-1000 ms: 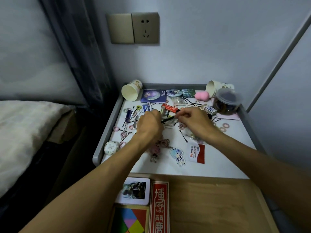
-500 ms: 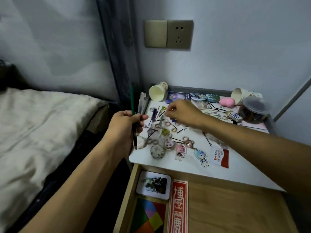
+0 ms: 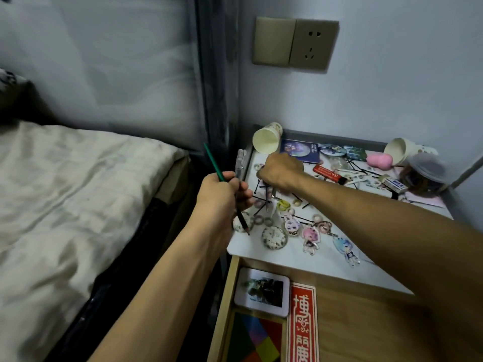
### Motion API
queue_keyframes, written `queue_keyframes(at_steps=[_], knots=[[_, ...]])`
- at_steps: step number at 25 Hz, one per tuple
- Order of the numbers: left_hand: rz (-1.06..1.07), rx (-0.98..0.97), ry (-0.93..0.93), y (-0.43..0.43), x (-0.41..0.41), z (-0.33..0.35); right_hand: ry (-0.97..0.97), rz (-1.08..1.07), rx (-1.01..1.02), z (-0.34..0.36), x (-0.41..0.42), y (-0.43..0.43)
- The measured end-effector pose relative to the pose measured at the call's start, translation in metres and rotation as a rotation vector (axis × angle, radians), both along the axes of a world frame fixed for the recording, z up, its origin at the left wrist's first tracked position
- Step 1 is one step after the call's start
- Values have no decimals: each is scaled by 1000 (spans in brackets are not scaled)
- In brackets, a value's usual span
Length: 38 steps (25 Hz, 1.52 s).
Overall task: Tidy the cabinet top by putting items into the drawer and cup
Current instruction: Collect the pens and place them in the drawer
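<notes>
Gripping a bundle of pens, the left hand (image 3: 222, 194) is a closed fist off the left edge of the cabinet top (image 3: 300, 254); a green pencil (image 3: 214, 163) sticks up out of it, a dark tip points down.

Right hand (image 3: 281, 171) is down on the back-left of the top, fingers curled among the clutter — can't tell what it has, if anything.

Two paper cups lie on their sides at the back: cup (image 3: 268, 139) in the left corner just behind the right hand, mouth facing forward; second cup (image 3: 402, 150) at back right. A clear tub (image 3: 424, 173) sits just in front of the second one, a pink sponge (image 3: 379, 160) beside it.

Between them:
- blue card (image 3: 303, 150) and round badges against the back rim
- red lighter (image 3: 329, 173), white print, unreadable
- white eraser (image 3: 394, 184), blue lettering too blurred to read
- black hairpins (image 3: 358, 165) scattered all over, some under the right wrist

Front half: small hair rings (image 3: 261, 220), a round watch-face badge (image 3: 274, 237), three cartoon keychains (image 3: 311, 235) in a row.

Drawer (image 3: 366, 322) is open below the top — holds a framed photo (image 3: 262, 291), a red strip (image 3: 303, 325) with white Chinese characters, and a coloured tangram (image 3: 256, 338). Right forearm crosses over the drawer's right side.

Bed (image 3: 65, 192) to the left, wall socket (image 3: 295, 44) above.
</notes>
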<state>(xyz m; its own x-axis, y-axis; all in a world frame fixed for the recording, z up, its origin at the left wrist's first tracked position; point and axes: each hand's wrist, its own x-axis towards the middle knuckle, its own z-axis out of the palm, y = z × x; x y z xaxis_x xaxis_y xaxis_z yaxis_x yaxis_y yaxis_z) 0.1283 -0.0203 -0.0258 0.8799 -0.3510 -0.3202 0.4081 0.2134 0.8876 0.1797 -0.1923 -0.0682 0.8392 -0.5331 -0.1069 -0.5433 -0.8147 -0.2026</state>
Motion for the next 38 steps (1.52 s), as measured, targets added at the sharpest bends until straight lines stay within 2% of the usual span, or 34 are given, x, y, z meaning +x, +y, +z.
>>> queue_keyframes(at_steps=[4,7,10,15,18,22,25,30,35,38], knots=[[-17,-25,-19,-1,2,-8,-51,-44,124,14,1,-6],[-98,29,-70,-4,-2,-11,-255,-55,447,42,-29,-13],[-221,60,-106,-16,-24,-9,-363,-15,798,63,-99,-9],[-514,66,-97,-38,-92,-14,-499,-104,1114,54,-226,-4],[-701,-15,17,-46,-132,-19,-532,-172,1095,39,-271,-12],[-731,18,-71,-52,-143,-27,-520,-215,1095,23,-282,-17],[-738,70,-92,-52,-137,-29,-492,-169,1084,23,-280,-19],[-793,104,-73,-55,-136,-31,-615,-199,1083,22,-275,-28],[-882,181,-123,-56,-131,-36,-654,-196,1238,19,-269,-29],[-901,265,-166,-56,-127,-42,-807,-253,1184,23,-265,-33]])
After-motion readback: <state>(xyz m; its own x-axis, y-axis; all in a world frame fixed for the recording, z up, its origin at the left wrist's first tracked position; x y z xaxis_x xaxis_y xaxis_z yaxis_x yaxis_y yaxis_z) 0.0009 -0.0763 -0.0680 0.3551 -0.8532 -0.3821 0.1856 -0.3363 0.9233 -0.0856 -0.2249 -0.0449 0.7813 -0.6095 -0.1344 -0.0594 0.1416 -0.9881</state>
